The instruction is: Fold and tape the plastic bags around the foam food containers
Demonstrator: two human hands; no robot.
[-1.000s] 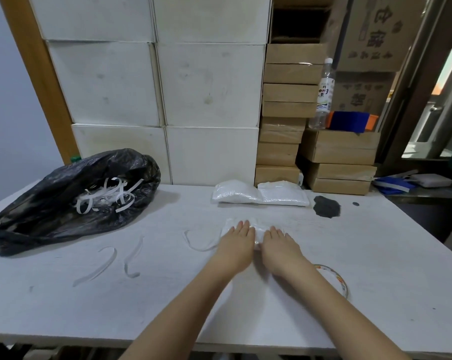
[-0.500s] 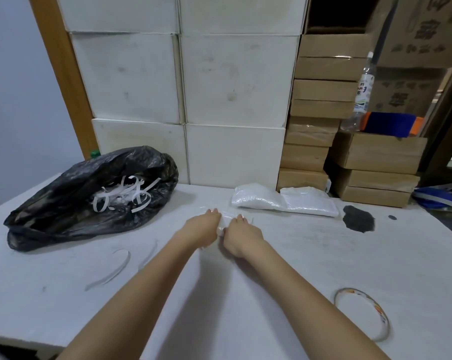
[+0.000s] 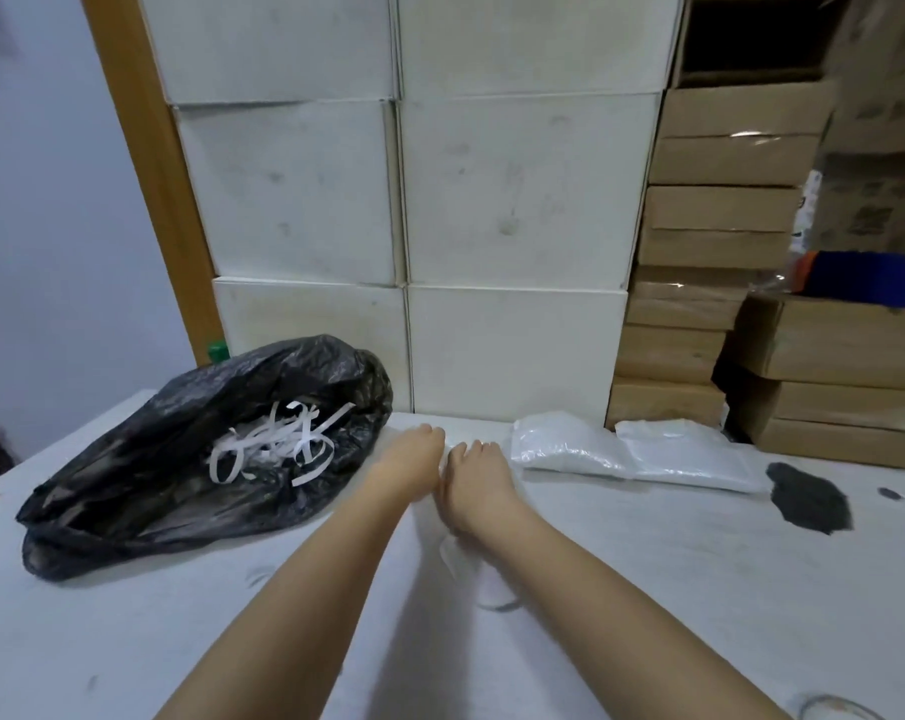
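My left hand (image 3: 409,462) and my right hand (image 3: 474,480) lie palm down, side by side, far out on the white table (image 3: 648,589). They cover a small packet wrapped in clear plastic (image 3: 446,453); only a thin sliver of it shows between the fingers. Two wrapped white packets (image 3: 564,444) (image 3: 684,452) lie just right of my hands, against the boxes. A curl of white backing strip (image 3: 466,561) shows under my right wrist. The tape roll (image 3: 829,708) peeks in at the bottom right edge.
A black rubbish bag (image 3: 180,470) holding white strips (image 3: 279,439) lies close to my left hand. Stacked white boxes (image 3: 513,350) and cardboard boxes (image 3: 829,345) wall off the table's back. A dark stain (image 3: 809,498) marks the table at right.
Both hands have slid the packet away from me toward the back of the table, near the black bag. The view has swung left and closer, leaving the tape roll at the frame's edge.
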